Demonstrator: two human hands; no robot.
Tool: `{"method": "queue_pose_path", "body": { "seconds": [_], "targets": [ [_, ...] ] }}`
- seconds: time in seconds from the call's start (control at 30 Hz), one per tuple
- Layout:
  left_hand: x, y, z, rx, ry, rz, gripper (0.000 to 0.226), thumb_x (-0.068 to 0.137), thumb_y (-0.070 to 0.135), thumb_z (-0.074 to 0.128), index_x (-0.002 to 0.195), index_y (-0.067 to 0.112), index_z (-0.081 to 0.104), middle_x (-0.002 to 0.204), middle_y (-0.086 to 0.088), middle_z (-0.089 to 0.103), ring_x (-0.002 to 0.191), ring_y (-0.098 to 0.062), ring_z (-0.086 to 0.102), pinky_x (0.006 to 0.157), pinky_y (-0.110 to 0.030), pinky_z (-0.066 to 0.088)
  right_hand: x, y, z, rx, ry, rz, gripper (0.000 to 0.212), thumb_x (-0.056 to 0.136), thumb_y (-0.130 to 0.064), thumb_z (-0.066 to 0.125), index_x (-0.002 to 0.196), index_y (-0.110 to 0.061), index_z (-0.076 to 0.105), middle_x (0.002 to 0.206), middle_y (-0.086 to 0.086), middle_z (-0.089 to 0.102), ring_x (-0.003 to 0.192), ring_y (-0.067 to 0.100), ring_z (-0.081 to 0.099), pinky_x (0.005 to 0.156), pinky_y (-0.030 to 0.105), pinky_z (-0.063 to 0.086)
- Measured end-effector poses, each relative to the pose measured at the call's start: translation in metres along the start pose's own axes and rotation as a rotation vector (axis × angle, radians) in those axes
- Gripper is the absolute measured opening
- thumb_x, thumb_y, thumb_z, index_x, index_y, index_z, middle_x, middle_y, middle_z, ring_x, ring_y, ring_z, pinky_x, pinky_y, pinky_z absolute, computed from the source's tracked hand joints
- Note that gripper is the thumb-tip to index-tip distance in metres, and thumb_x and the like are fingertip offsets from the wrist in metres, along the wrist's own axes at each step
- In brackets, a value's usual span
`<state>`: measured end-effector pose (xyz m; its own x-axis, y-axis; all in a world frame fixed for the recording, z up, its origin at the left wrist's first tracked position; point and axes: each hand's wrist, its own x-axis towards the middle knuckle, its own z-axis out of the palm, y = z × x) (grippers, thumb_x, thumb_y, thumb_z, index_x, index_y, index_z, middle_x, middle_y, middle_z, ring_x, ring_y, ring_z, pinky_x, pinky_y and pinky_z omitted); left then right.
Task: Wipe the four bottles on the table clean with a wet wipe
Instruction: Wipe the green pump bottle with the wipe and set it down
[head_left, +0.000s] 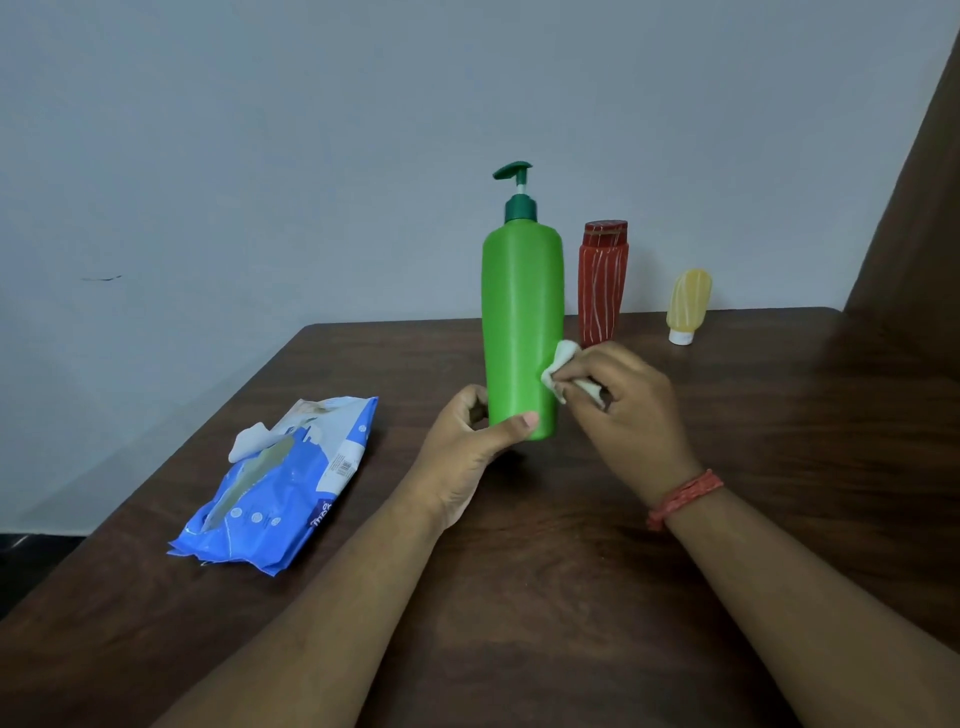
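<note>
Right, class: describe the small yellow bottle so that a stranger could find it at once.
Start at the dark wooden table and look to its far edge by the wall. Right of the tall green pump bottle and the red striped bottle stands the yellow bottle: the smallest, pale yellow, resting upside down on its white cap.

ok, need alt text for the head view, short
A left hand grips the base of a green pump bottle on a brown table while the right hand presses a wet wipe to its side. A red bottle and yellow bottle stand behind; a blue wipes pack lies left.
</note>
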<state>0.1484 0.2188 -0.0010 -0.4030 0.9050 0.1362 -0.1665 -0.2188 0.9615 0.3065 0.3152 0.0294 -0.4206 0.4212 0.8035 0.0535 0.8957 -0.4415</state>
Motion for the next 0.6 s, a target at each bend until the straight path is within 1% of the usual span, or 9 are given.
{"method": "queue_pose_path", "body": {
  "seconds": [0.07,0.2,0.23,0.3,0.37,0.4,0.5,0.53,0.6],
  "targets": [
    [-0.001,-0.001,0.003,-0.001,-0.007,-0.005,0.050,0.057,0.026,0.089,0.095,0.015,0.059,0.095,-0.002,0.074,0.097,-0.020,0.069,0.095,-0.041,0.055,-0.001,-0.002,-0.001,0.009,0.037,0.010,0.009,0.084,0.000,0.073,0.089,-0.008,0.074,0.092,-0.001,0.065,0.088,0.006,0.061,0.076,0.016,0.047],
    [0.000,0.001,0.002,-0.091,0.042,0.007,0.044,0.068,0.017,0.089,0.093,0.014,0.053,0.089,-0.001,0.075,0.091,-0.018,0.070,0.089,-0.036,0.055,-0.006,-0.004,0.000,0.021,-0.218,-0.053,0.010,0.083,-0.004,0.075,0.089,-0.012,0.075,0.091,-0.005,0.062,0.084,0.003,0.060,0.072,0.010,0.042],
    [0.001,0.001,0.001,-0.095,0.051,0.008,0.043,0.068,0.019,0.086,0.094,0.013,0.053,0.091,-0.002,0.075,0.092,-0.019,0.069,0.092,-0.038,0.055,-0.006,-0.003,0.002,0.009,-0.221,-0.058,0.011,0.083,-0.004,0.075,0.089,-0.013,0.075,0.090,-0.005,0.062,0.084,0.004,0.060,0.072,0.012,0.043],
    [0.001,0.000,0.000,-0.078,0.058,0.009,0.047,0.069,0.022,0.090,0.097,0.013,0.053,0.096,-0.004,0.074,0.098,-0.020,0.068,0.099,-0.044,0.053,-0.005,-0.002,0.006,0.003,-0.124,-0.027,0.010,0.083,-0.002,0.075,0.087,-0.011,0.074,0.090,-0.003,0.062,0.083,0.006,0.060,0.071,0.016,0.046],
    [0.001,-0.001,0.000,-0.053,0.061,0.013,0.053,0.066,0.029,0.091,0.099,0.013,0.054,0.100,-0.006,0.072,0.102,-0.022,0.067,0.101,-0.047,0.051,-0.005,-0.004,0.007,0.018,-0.042,0.021,0.010,0.083,0.001,0.074,0.086,-0.008,0.073,0.090,-0.002,0.063,0.084,0.006,0.061,0.073,0.016,0.046],
    [0.001,-0.001,0.000,-0.046,0.067,0.017,0.056,0.061,0.034,0.090,0.099,0.013,0.054,0.100,-0.006,0.072,0.102,-0.023,0.066,0.102,-0.047,0.051,-0.006,-0.005,0.007,0.032,-0.059,0.027,0.009,0.082,0.000,0.074,0.086,-0.008,0.073,0.090,-0.002,0.063,0.084,0.005,0.061,0.073,0.015,0.046],
    [0.003,-0.002,-0.004,-0.036,0.092,0.038,0.059,0.054,0.039,0.090,0.095,0.014,0.054,0.094,-0.004,0.073,0.098,-0.023,0.066,0.105,-0.052,0.048,-0.010,-0.006,0.006,0.032,-0.233,-0.037,0.006,0.083,-0.007,0.073,0.085,-0.012,0.074,0.089,-0.005,0.063,0.083,0.004,0.060,0.073,0.010,0.043],
    [0.004,-0.002,-0.004,-0.027,0.101,0.040,0.060,0.054,0.040,0.091,0.095,0.014,0.055,0.095,-0.005,0.073,0.100,-0.024,0.066,0.107,-0.054,0.047,-0.010,-0.005,0.007,0.012,-0.227,-0.049,0.006,0.082,-0.007,0.073,0.085,-0.012,0.074,0.089,-0.005,0.063,0.082,0.004,0.060,0.072,0.010,0.043],
    [0.005,-0.002,-0.004,0.005,0.116,0.033,0.066,0.052,0.044,0.093,0.097,0.014,0.056,0.102,-0.009,0.072,0.110,-0.031,0.067,0.108,-0.057,0.046,-0.008,-0.001,0.010,-0.014,-0.108,0.001,0.008,0.082,-0.002,0.075,0.084,-0.010,0.073,0.088,-0.002,0.064,0.081,0.005,0.060,0.071,0.012,0.044]
  ]
}}
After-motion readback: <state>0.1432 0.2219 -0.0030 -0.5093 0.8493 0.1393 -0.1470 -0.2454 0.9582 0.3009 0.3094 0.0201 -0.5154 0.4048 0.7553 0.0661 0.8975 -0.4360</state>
